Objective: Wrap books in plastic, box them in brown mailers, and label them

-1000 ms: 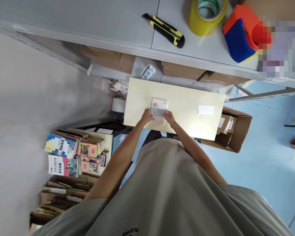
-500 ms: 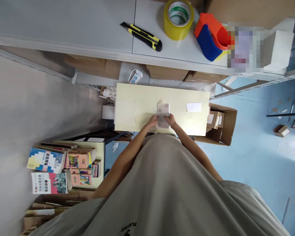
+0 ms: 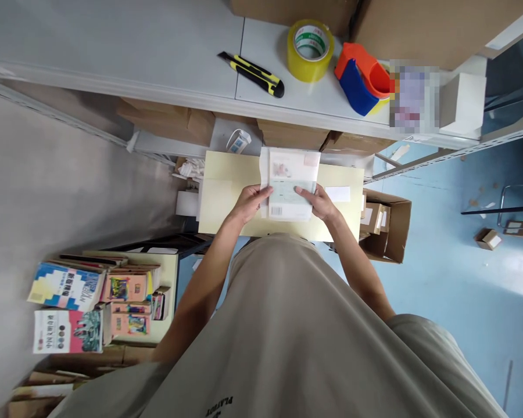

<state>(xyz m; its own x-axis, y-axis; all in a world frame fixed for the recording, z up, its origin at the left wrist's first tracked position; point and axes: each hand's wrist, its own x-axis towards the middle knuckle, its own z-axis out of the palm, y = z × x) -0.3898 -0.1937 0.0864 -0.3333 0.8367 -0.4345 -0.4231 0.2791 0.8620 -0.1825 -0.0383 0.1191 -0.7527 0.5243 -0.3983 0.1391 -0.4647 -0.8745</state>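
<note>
I hold a thin booklet in a clear sleeve [image 3: 290, 183] up in front of me with both hands, above a pale yellow tabletop [image 3: 226, 191]. My left hand [image 3: 249, 202] grips its left edge, fingers curled round it. Its right edge is gripped by my right hand [image 3: 319, 202], thumb on top. The cover shows a small picture at the top, a pale green band and a barcode at the bottom. A white paper slip [image 3: 337, 194] lies on the tabletop just right of my right hand.
A grey shelf [image 3: 113, 46] runs across the top with a yellow-black utility knife [image 3: 253, 74], a yellow tape roll [image 3: 310, 50], an orange-blue tape dispenser [image 3: 361, 79]. An open cardboard box [image 3: 390, 229] stands right of the table. Book stacks [image 3: 91, 302] sit at lower left. The floor [image 3: 462, 278] is blue.
The booklet has been lifted off the tabletop and raised toward me, so it looks larger. Both hands stayed on its edges. The view shifted slightly.
</note>
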